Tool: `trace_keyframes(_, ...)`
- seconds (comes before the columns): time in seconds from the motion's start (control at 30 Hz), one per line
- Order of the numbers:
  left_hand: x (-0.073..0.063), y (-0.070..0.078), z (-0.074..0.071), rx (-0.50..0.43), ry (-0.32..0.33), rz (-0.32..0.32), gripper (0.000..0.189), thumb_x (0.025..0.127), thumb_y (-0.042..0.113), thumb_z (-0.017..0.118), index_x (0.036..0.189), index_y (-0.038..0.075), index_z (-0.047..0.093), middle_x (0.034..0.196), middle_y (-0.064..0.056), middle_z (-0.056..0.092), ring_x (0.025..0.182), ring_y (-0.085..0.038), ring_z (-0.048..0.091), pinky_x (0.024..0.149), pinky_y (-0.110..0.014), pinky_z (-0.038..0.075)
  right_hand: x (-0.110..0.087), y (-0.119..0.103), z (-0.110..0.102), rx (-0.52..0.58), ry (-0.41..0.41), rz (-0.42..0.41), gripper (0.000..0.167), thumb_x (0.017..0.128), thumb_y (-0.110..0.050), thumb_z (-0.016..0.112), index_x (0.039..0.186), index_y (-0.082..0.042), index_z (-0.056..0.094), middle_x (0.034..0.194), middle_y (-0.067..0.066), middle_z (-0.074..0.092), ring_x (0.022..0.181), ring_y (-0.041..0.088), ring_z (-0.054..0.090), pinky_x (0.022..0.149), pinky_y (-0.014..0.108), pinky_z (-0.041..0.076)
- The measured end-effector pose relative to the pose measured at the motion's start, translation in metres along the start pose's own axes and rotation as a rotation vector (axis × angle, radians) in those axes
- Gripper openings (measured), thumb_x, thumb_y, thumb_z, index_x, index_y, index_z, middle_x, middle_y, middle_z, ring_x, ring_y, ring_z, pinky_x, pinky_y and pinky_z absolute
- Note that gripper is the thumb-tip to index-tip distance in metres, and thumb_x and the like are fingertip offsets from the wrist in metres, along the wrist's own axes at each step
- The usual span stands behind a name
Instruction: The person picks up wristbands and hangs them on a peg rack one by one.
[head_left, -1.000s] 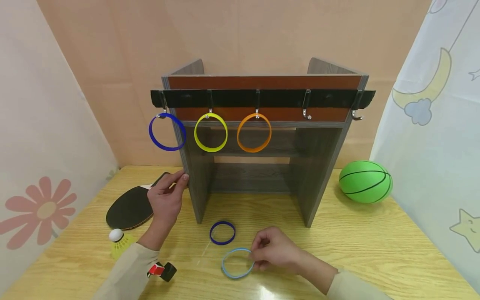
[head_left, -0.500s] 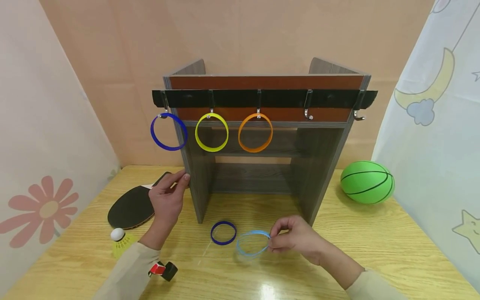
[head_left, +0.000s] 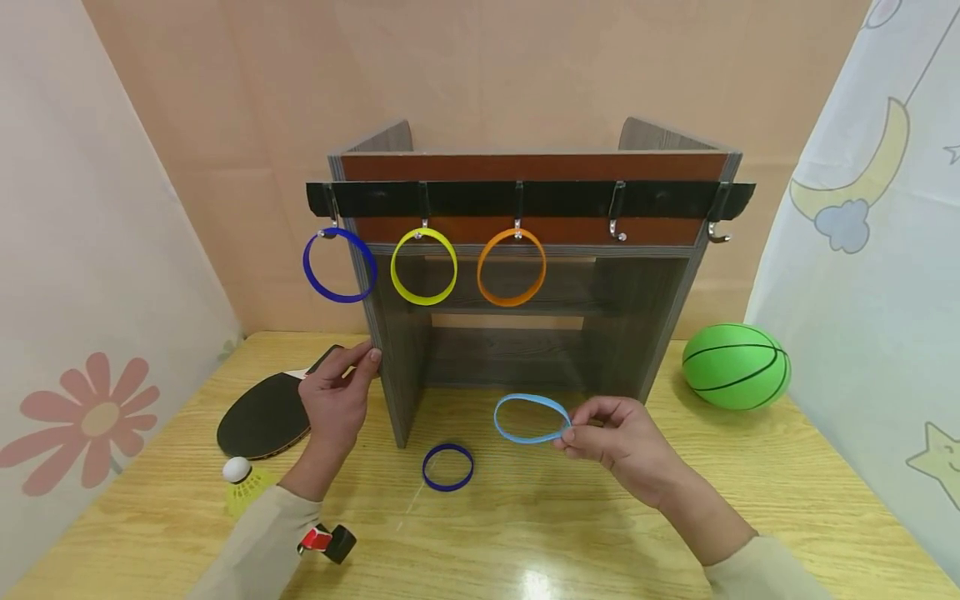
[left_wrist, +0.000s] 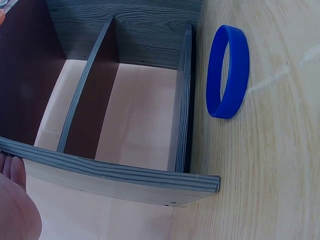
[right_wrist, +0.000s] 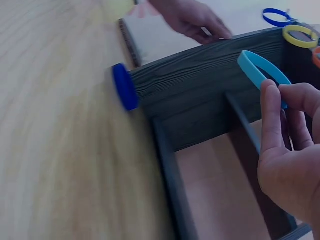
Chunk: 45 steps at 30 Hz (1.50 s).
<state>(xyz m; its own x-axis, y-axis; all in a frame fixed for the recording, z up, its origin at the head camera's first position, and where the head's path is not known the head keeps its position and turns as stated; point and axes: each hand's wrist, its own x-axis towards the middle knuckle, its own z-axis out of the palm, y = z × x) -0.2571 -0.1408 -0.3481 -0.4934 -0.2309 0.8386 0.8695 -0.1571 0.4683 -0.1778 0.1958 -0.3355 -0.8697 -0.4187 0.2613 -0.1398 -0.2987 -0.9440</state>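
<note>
My right hand point(head_left: 626, 446) pinches a light blue silicone wristband point(head_left: 528, 397) between thumb and fingers, raised in front of the grey wooden shelf's point(head_left: 506, 358) lower opening. The band also shows in the right wrist view, its loop point(right_wrist: 251, 71) pointing away from the fingertips. With thumb and fingers, my left hand point(head_left: 335, 398) holds the front edge of the shelf's left side panel. A dark blue wristband point(head_left: 447, 487) lies on the table before the shelf. On the black hook strip point(head_left: 472, 200) hang a blue wristband point(head_left: 339, 297), a yellow one point(head_left: 423, 301) and an orange one point(head_left: 512, 302).
Two metal hooks at the right, such as the end hook point(head_left: 717, 235), bear nothing. A black table tennis paddle point(head_left: 262, 417) and a yellow shuttlecock point(head_left: 243, 487) lie at the left. A green ball point(head_left: 737, 367) sits right of the shelf.
My right hand has lifted the light blue wristband off the table and carried it up, forward and to the right. The left hand stays at the shelf's side panel.
</note>
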Motion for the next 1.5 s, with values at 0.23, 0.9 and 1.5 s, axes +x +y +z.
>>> trace_keyframes(0.23,0.000,0.000,0.000,0.004,-0.002,-0.004,0.019,0.080,-0.026,0.057,0.096,-0.021,0.064,0.076,-0.013,0.061,0.071,-0.014,0.062,0.067,-0.022,0.056,0.005,-0.020,-0.001,0.202,-0.036,-0.167,0.032,0.088,0.021,0.043,0.088,-0.001,0.067,0.088,0.009,0.068,0.085,0.020,0.068,0.079,0.026,0.055)
trace_keyframes(0.9,0.000,-0.001,-0.001,0.028,0.000,0.008,0.017,0.080,-0.025,0.058,0.095,-0.020,0.065,0.074,-0.013,0.060,0.070,-0.014,0.062,0.064,-0.021,0.056,0.019,-0.059,0.007,0.354,-0.066,-0.383,0.032,0.088,0.024,0.039,0.090,0.008,0.066,0.092,0.019,0.067,0.086,0.027,0.068,0.079,0.028,0.055)
trace_keyframes(1.5,0.000,-0.001,-0.001,0.019,-0.004,0.010,0.017,0.080,-0.024,0.058,0.096,-0.020,0.065,0.076,-0.014,0.061,0.071,-0.014,0.063,0.066,-0.022,0.056,0.033,-0.092,0.011,0.525,-0.098,-0.466,0.021,0.090,0.022,0.043,0.090,0.015,0.063,0.093,0.025,0.066,0.088,0.035,0.067,0.081,0.034,0.054)
